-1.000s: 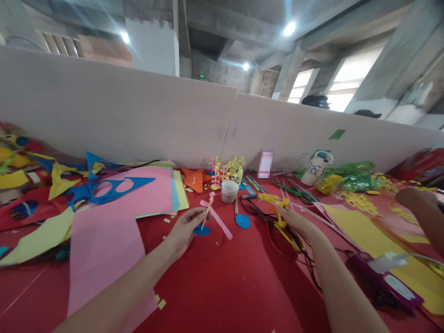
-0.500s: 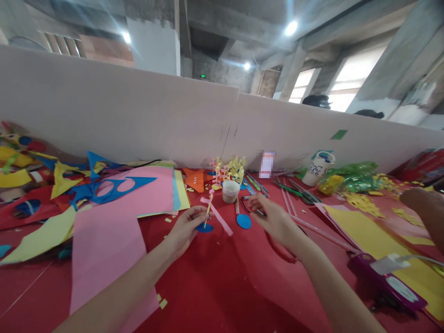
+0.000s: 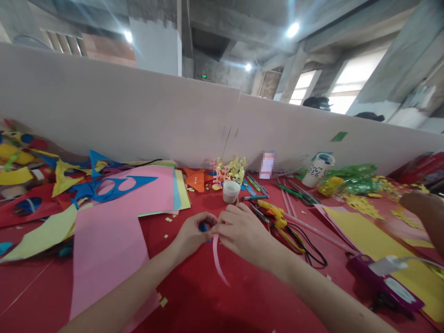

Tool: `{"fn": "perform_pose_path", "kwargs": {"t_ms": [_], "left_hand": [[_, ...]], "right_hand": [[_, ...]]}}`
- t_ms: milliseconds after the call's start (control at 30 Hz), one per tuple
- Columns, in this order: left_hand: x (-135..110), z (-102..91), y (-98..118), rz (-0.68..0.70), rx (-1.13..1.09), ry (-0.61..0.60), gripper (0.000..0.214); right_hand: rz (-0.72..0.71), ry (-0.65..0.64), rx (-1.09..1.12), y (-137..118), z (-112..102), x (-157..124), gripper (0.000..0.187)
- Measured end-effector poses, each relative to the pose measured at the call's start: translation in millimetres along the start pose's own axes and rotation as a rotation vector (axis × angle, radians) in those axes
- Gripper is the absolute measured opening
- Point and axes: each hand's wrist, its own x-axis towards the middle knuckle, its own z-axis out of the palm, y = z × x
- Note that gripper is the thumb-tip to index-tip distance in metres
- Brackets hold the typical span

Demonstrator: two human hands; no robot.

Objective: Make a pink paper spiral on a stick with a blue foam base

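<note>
My left hand [image 3: 196, 231] is closed, its fingertips pinched on the thin yellow stick seen in it earlier; the stick is now hidden by my fingers. A blue paper disc [image 3: 204, 227] shows between the fingers, partly covered. My right hand [image 3: 239, 231] meets the left, with its thumb and fingers closed at the top of a pink paper strip [image 3: 218, 263]. The strip hangs in a curve toward the red table. Just beyond my fingers stands a white paper cup [image 3: 231, 192], with small pink and yellow paper plants [image 3: 235, 170] behind it.
Right of my right hand lie a yellow glue gun [image 3: 272, 212] and a yellow-handled tool [image 3: 293, 240] near a black cord. Pink paper [image 3: 107, 259] covers the left side. At right are a purple power strip [image 3: 385, 280], yellow sheets [image 3: 374, 236] and another person's hand [image 3: 416, 206].
My right hand has moved left to join my left hand at the pink strip. The glue gun, earlier behind my right hand, now shows. The strip's loose end hangs lower and closer.
</note>
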Motion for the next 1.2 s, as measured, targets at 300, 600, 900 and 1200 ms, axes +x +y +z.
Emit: {"fn": "perform_pose_path", "kwargs": {"t_ms": [300, 600, 900, 1200], "left_hand": [[-8, 4.7, 11, 0.181, 0.193, -0.037, 0.009], [-1, -0.1, 8, 0.059, -0.096, -0.055, 0.004], [0, -0.7, 8, -0.074, -0.329, 0.052, 0.013], [1, -1.3, 7, -0.154, -0.487, 0.039, 0.019]], "right_hand": [[0.611, -0.14, 0.923, 52, 20, 24, 0.012], [0.444, 0.074, 0.896, 65, 53, -1, 0.019], [0.519, -0.018, 0.977, 58, 46, -19, 0.021], [0.579, 0.146, 0.911, 32, 41, -12, 0.022]]}}
